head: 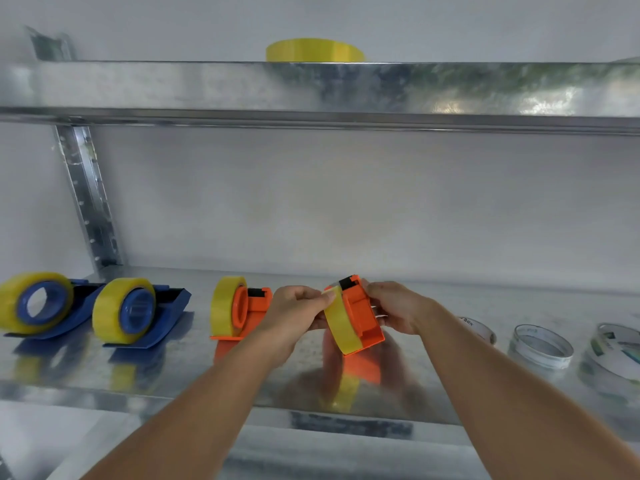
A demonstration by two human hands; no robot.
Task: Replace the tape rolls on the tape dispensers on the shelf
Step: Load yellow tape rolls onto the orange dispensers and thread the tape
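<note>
An orange tape dispenser (362, 315) with a yellow tape roll (341, 329) on it is held tilted just above the metal shelf (194, 368). My right hand (394, 308) grips the dispenser's body from the right. My left hand (296, 308) pinches the tape's end at the top of the roll, near the black cutter. A second orange dispenser (239, 308) with a yellow roll stands to the left. Two blue dispensers (38, 311) (138, 310) with yellow rolls stand further left. One yellow roll (315, 50) lies on the upper shelf.
Three empty white tape cores (479, 329) (540, 346) (613, 349) lie on the shelf at the right. The upper shelf's metal front beam (311, 88) runs across the top. A perforated upright post (88, 195) stands at the back left, before a pale wall.
</note>
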